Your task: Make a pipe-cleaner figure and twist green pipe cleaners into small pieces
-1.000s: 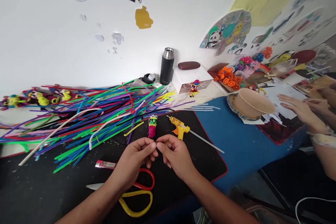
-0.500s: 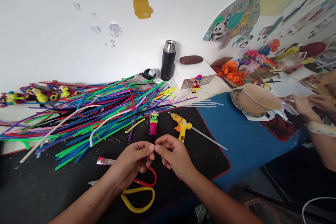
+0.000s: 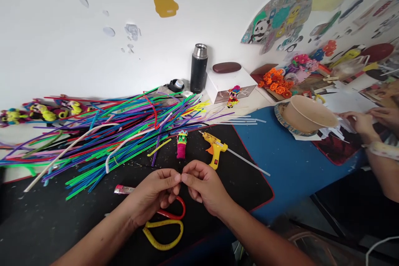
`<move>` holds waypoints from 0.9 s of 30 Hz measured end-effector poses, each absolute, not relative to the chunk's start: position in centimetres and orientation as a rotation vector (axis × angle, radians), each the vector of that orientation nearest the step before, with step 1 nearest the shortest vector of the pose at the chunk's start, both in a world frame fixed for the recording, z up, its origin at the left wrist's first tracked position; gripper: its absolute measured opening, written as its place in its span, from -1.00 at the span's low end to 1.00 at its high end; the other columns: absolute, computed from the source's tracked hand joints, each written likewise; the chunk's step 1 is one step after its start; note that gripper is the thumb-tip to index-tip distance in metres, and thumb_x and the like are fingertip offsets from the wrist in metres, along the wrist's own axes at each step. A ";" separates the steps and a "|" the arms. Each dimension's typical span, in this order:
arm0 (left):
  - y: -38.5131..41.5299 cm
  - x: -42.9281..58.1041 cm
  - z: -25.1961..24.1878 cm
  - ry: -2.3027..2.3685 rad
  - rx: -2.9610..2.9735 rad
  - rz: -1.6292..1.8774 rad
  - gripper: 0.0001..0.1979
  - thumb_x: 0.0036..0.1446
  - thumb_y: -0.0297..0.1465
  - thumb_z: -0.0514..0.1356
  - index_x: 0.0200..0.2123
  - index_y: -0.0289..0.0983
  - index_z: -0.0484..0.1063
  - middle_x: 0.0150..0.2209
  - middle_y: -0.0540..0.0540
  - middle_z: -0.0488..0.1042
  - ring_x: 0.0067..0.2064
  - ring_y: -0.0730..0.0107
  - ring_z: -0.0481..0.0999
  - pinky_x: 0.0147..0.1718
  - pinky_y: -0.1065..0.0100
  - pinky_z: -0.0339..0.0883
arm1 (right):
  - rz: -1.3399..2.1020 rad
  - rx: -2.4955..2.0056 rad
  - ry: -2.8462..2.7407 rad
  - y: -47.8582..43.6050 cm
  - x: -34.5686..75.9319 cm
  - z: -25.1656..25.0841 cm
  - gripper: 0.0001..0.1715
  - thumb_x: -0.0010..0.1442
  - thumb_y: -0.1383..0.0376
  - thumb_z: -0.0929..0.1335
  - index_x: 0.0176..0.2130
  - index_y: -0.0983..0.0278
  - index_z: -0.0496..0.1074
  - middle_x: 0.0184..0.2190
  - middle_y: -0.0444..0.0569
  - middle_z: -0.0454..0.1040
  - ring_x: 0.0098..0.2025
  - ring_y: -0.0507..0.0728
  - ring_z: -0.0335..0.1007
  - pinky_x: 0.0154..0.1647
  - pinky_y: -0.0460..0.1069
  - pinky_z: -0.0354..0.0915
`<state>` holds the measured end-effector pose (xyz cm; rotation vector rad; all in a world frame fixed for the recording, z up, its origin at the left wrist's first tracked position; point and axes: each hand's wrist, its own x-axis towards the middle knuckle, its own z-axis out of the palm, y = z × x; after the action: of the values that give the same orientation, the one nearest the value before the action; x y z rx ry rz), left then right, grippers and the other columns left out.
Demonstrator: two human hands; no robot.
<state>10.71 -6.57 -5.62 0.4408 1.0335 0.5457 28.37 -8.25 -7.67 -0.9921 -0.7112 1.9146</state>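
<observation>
My left hand [image 3: 160, 191] and my right hand [image 3: 204, 187] meet fingertip to fingertip over the black mat [image 3: 240, 178]. Each pinches thumb against forefinger; whatever lies between them is too small or hidden to make out. Just beyond the fingers rests a small pipe-cleaner figure [image 3: 181, 144] with a magenta lower part and a green and yellow top. To its right lies a yellow hot glue gun [image 3: 215, 149] with a long glue stick in its back. Scissors [image 3: 163, 232] with one red and one yellow handle lie under my left wrist, partly covered.
A heap of coloured pipe cleaners [image 3: 124, 133] spreads across the left. At the back stand a black thermos [image 3: 198, 68] and a white box [image 3: 230, 83], a small finished figure [image 3: 233, 96] before it. On the right, another person's hands [image 3: 363, 122] work near a beige bowl [image 3: 311, 114].
The view has shifted slightly. My hands keep the same fingertip pinch, with barely any movement against the mat.
</observation>
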 end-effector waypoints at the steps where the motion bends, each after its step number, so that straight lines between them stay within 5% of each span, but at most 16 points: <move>1: -6.6 10.7 -5.5 1.033 0.449 0.539 -0.39 -0.32 -0.03 0.65 -0.59 -0.32 0.40 -0.62 0.01 0.43 -0.66 0.63 0.26 -0.74 0.57 -0.03 | 1.924 -0.980 -0.701 -8.3 28.4 -7.6 -0.59 0.11 0.07 0.62 -0.28 0.25 0.47 -0.70 -0.37 0.25 -0.73 -0.12 -0.03 -0.75 -0.18 -0.10; 8: -6.3 11.0 -5.3 1.048 0.568 0.488 -0.35 -0.33 0.08 0.61 -0.56 -0.29 0.38 -0.60 0.00 0.43 -0.64 0.58 0.28 -0.73 0.55 0.02 | 1.966 -0.945 -0.663 -8.1 28.4 -7.2 -0.57 0.12 0.06 0.60 -0.26 0.26 0.46 -0.74 -0.38 0.24 -0.75 -0.12 -0.09 -0.75 -0.17 -0.13; 12: -5.2 9.4 -4.2 1.157 0.967 0.465 -0.40 -0.05 0.18 0.45 -0.37 -0.27 0.55 -0.53 -0.04 0.49 -0.60 0.44 0.37 -0.69 0.46 0.19 | 1.956 -0.965 -0.620 -8.0 28.7 -6.9 -0.58 0.12 0.07 0.59 -0.27 0.26 0.44 -0.77 -0.40 0.19 -0.76 -0.12 -0.14 -0.74 -0.16 -0.15; 14: -3.9 8.3 -3.1 1.325 1.332 0.582 -0.55 0.17 0.04 0.36 -0.16 -0.22 0.60 -0.42 -0.08 0.56 -0.50 0.31 0.49 -0.58 0.36 0.38 | 1.951 -0.983 -0.602 -8.0 28.8 -6.8 -0.57 0.11 0.07 0.59 -0.27 0.26 0.43 -0.77 -0.42 0.16 -0.76 -0.13 -0.17 -0.73 -0.16 -0.17; 16: -2.0 7.5 -2.2 1.415 1.814 0.758 -0.69 0.28 -0.14 0.31 -0.01 -0.18 0.60 -0.19 -0.14 0.65 -0.21 0.14 0.62 -0.21 0.21 0.56 | 1.960 -0.997 -0.597 -8.0 28.8 -6.7 -0.56 0.09 0.06 0.60 -0.27 0.26 0.43 -0.77 -0.43 0.14 -0.75 -0.13 -0.19 -0.72 -0.16 -0.17; 19: 1.5 7.3 -1.8 1.133 2.399 0.654 -0.53 0.36 -0.44 0.13 0.30 -0.17 0.44 0.28 -0.21 0.51 0.33 -0.04 0.41 0.37 -0.12 0.22 | 1.988 -0.999 -0.609 -8.2 28.4 -6.6 -0.53 0.06 0.03 0.61 -0.30 0.25 0.42 -0.76 -0.43 0.13 -0.75 -0.13 -0.20 -0.72 -0.15 -0.17; 27: 8.0 9.3 -5.3 0.733 2.806 -0.050 -0.12 0.00 -0.77 0.10 0.39 -0.12 0.37 0.48 -0.12 0.28 0.53 0.00 0.07 0.46 -0.10 0.02 | 2.021 -0.984 -0.613 -8.8 28.2 -6.8 -0.51 0.07 0.01 0.61 -0.29 0.24 0.41 -0.76 -0.43 0.14 -0.75 -0.12 -0.18 -0.71 -0.15 -0.14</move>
<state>9.32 7.96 -5.30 2.8058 0.7327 -0.0500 28.16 -8.81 -6.85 -0.9840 -0.6131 2.0207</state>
